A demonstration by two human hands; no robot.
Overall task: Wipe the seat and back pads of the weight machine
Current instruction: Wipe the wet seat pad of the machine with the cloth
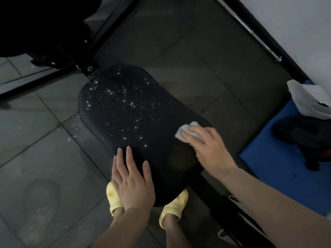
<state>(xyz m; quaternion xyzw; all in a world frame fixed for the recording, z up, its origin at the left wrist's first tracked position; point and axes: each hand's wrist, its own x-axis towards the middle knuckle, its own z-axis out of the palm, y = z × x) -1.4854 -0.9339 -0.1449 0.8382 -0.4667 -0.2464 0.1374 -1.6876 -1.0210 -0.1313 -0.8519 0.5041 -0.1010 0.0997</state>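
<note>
A black ribbed seat pad (pixel 129 111) fills the middle of the head view, speckled with shiny droplets over its far half. My right hand (pixel 209 145) presses a crumpled white cloth (pixel 188 131) onto the pad's right edge. My left hand (pixel 132 179) lies flat, fingers spread, on the pad's near edge and holds nothing. The black machine frame (pixel 59 56) rises beyond the pad at the upper left; no back pad can be made out in that dark area.
Grey floor tiles (pixel 35 140) lie to the left, with droplets beside the pad. My feet in yellow sandals (pixel 172 204) stand under the near edge. A blue mat (pixel 268 167) with a white plastic bag (pixel 308 101) and a dark object sits right. A metal bar (pixel 254 34) runs along the wall.
</note>
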